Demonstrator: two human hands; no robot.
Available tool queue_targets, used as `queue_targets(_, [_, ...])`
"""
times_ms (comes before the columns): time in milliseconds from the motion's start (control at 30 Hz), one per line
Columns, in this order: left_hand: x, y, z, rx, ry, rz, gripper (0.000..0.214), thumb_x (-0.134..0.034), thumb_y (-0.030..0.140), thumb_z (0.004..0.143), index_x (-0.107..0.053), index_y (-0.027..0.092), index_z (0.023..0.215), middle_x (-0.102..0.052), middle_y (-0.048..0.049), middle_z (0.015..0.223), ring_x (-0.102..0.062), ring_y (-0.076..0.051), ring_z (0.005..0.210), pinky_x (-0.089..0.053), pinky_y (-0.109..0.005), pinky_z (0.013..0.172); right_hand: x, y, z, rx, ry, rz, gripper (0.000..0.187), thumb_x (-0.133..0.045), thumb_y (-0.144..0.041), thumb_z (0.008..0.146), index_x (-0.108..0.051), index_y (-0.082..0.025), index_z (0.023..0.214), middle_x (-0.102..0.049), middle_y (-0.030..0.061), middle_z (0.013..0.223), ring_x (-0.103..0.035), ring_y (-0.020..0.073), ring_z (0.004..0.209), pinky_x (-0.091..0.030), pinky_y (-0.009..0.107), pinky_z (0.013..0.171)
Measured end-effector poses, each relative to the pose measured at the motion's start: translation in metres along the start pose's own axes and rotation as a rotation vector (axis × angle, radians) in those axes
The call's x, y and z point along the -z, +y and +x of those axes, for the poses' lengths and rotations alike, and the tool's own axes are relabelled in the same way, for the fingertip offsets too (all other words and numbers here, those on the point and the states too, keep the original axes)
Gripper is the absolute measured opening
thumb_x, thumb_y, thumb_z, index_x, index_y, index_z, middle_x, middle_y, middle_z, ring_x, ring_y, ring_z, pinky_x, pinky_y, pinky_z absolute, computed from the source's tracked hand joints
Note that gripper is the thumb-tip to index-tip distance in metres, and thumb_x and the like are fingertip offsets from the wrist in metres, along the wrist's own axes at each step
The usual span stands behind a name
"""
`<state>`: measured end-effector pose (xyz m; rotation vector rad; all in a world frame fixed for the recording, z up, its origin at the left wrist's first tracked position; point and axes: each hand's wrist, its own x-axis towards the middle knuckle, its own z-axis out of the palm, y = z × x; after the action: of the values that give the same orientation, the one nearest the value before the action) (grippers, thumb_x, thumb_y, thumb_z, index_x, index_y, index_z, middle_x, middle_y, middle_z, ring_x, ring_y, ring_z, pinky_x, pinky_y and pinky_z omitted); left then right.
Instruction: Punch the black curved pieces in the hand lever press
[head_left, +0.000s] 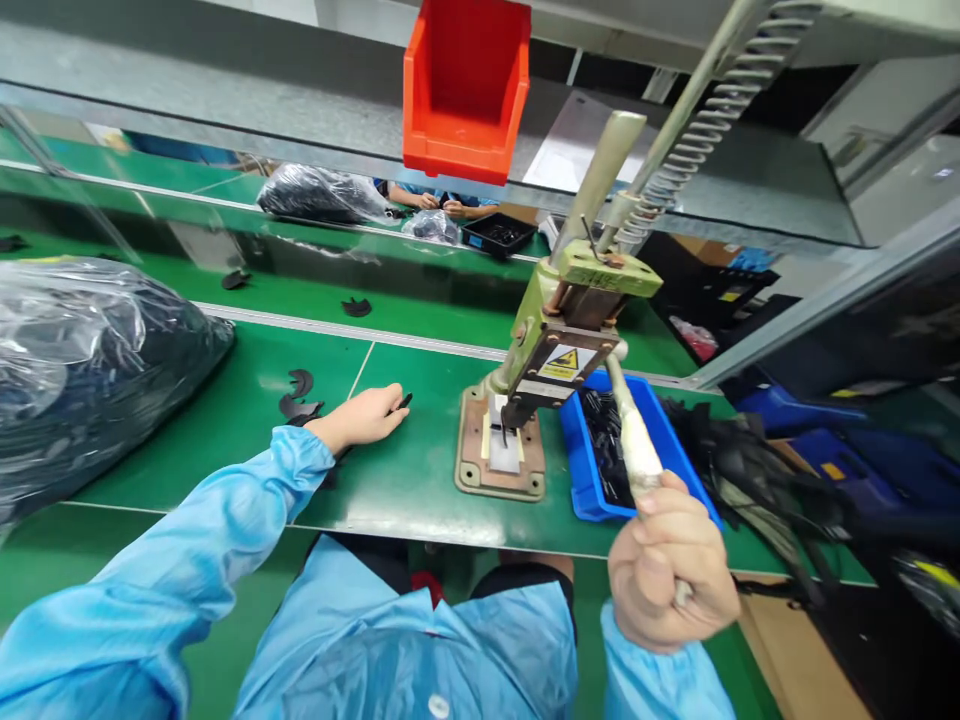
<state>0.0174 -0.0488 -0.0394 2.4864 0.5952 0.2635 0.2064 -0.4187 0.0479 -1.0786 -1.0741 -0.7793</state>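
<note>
The left hand [364,415], left of the middle of the frame, reaches over the green table [420,470], its grip pinching a small black piece [406,400] between thumb and fingers, one end jutting out toward the right. At the lower right, the right hand [675,565] wraps its grip, fingers closed, around the pale lever [636,435] of a green hand press [529,310]. The press stands right of the middle, a yellow warning label [565,361] on its front; a light plate [505,457] lies on its base, under the ram. Just right of the base, partly behind the lever, a blue bin [583,490] holds black parts [600,440]. Curved black pieces [301,382] lie near the left wrist. A large clear plastic bag [97,350] with dark contents fills the left edge. At the top centre, an orange-red bin [465,150] sits on a grey shelf [300,85]; below it, in the background, another person's hands [450,207] are at work.
</note>
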Motion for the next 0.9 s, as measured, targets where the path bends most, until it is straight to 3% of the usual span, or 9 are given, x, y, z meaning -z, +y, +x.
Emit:
queue_targets(133, [-0.023, 0.027, 0.004, 0.034, 0.024, -0.257, 0.036, -0.069, 0.039, 0.093, -0.041, 0.025, 0.075, -0.050, 0.0052, 0.066, -0.046, -0.015, 0.063, -0.034, -0.028, 0.064, -0.002, 0.001, 0.001, 0.015, 0.017, -0.001, 0.032, -0.070, -0.026, 0.090, -0.055, -0.024, 0.062, -0.057, -0.0017, 0.064, -0.064, 0.0198, 0.072, -0.058, 0.061, 0.094])
queue_targets(233, [-0.039, 0.048, 0.008, 0.057, 0.019, -0.507, 0.039, -0.082, 0.043, 0.082, -0.049, 0.023, 0.076, -0.050, 0.0069, 0.065, -0.043, -0.012, 0.060, -0.033, -0.025, 0.059, -0.003, 0.001, 0.001, 0.016, 0.023, 0.015, 0.034, -0.070, -0.025, 0.090, -0.053, -0.023, 0.061, -0.056, -0.0017, 0.064, -0.063, 0.0193, 0.072, -0.058, 0.060, 0.095])
queue_targets(367, [-0.055, 0.077, 0.019, 0.128, 0.004, -0.833, 0.042, -0.087, 0.052, 0.081, -0.059, 0.020, 0.081, -0.060, 0.0034, 0.065, -0.054, -0.012, 0.059, -0.040, -0.023, 0.056, -0.004, 0.001, 0.000, 0.015, 0.020, 0.020, 0.034, -0.070, -0.026, 0.091, -0.053, -0.023, 0.061, -0.056, -0.0018, 0.064, -0.062, 0.0198, 0.072, -0.057, 0.061, 0.095])
queue_targets(467, [-0.062, 0.096, 0.030, 0.204, 0.042, -1.022, 0.045, -0.095, 0.044, 0.077, -0.059, 0.019, 0.089, -0.066, 0.0020, 0.069, -0.062, -0.012, 0.060, -0.048, -0.022, 0.058, -0.004, -0.001, 0.000, 0.000, 0.018, 0.021, 0.033, -0.071, -0.027, 0.091, -0.055, -0.023, 0.063, -0.056, -0.0019, 0.065, -0.062, 0.0202, 0.073, -0.056, 0.062, 0.096])
queue_targets(533, [-0.066, 0.105, 0.036, 0.216, -0.011, -1.121, 0.044, -0.096, 0.039, 0.078, -0.063, 0.017, 0.096, -0.070, -0.0004, 0.074, -0.065, -0.012, 0.063, -0.053, -0.023, 0.061, -0.004, -0.002, 0.000, -0.014, 0.010, 0.020, 0.032, -0.070, -0.027, 0.092, -0.055, -0.023, 0.064, -0.057, -0.0020, 0.066, -0.063, 0.0202, 0.074, -0.056, 0.063, 0.098])
queue_targets(700, [-0.079, 0.113, 0.046, 0.230, -0.020, -1.039, 0.031, -0.088, 0.037, 0.088, -0.067, 0.015, 0.084, -0.068, -0.0016, 0.074, -0.065, -0.011, 0.061, -0.055, -0.022, 0.059, -0.004, -0.003, 0.000, -0.005, 0.007, 0.032, 0.032, -0.070, -0.026, 0.091, -0.053, -0.023, 0.064, -0.056, -0.0020, 0.066, -0.063, 0.0199, 0.074, -0.057, 0.063, 0.098])
queue_targets(900, [-0.089, 0.108, 0.054, 0.225, -0.036, -0.970, 0.030, -0.092, 0.032, 0.084, -0.068, 0.015, 0.090, -0.071, -0.0015, 0.074, -0.066, -0.011, 0.059, -0.052, -0.020, 0.053, 0.001, -0.001, 0.000, 0.007, -0.027, 0.013, 0.034, -0.069, -0.026, 0.093, -0.053, -0.022, 0.063, -0.058, -0.0032, 0.066, -0.065, 0.0183, 0.075, -0.058, 0.058, 0.097])
